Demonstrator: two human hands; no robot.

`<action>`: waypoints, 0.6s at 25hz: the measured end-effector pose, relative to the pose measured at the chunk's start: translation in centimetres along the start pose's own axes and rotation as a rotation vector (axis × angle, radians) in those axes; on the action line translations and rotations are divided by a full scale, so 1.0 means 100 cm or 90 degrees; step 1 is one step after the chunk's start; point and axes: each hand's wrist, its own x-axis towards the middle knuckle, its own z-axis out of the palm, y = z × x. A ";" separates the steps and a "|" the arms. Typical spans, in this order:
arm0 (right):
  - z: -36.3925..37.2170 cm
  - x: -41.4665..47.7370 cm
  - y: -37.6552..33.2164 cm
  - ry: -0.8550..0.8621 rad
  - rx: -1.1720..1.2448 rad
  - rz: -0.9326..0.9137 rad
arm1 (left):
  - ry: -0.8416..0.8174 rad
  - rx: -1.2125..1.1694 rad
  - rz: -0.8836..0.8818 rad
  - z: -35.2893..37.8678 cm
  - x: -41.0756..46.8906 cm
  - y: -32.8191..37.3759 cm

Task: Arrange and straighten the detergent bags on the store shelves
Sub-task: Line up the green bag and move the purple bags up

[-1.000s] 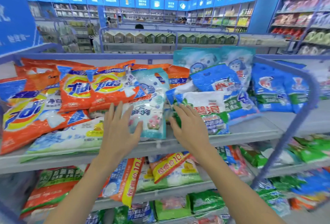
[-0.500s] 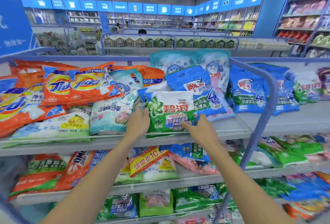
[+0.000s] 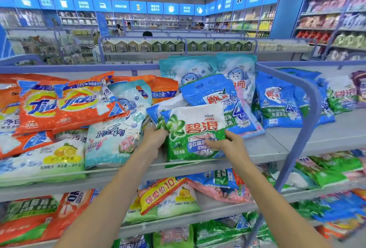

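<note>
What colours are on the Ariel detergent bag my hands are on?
The Ariel detergent bag is white above, green below, with red lettering; head view.

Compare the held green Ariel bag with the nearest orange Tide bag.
The green Ariel bag is green and white; the orange Tide bag is orange with yellow. The left hand and right hand hold the green Ariel bag; the orange Tide bag lies unheld. Both rest on the top shelf.
</note>
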 end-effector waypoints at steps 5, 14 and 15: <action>-0.016 0.002 -0.002 0.007 0.208 0.056 | 0.024 -0.075 0.152 0.011 -0.018 0.007; -0.056 0.000 0.015 -0.113 0.410 0.144 | 0.110 -0.083 0.399 -0.041 -0.032 0.034; -0.057 -0.003 0.016 -0.106 0.412 0.138 | 0.089 -0.086 0.351 -0.041 -0.025 0.022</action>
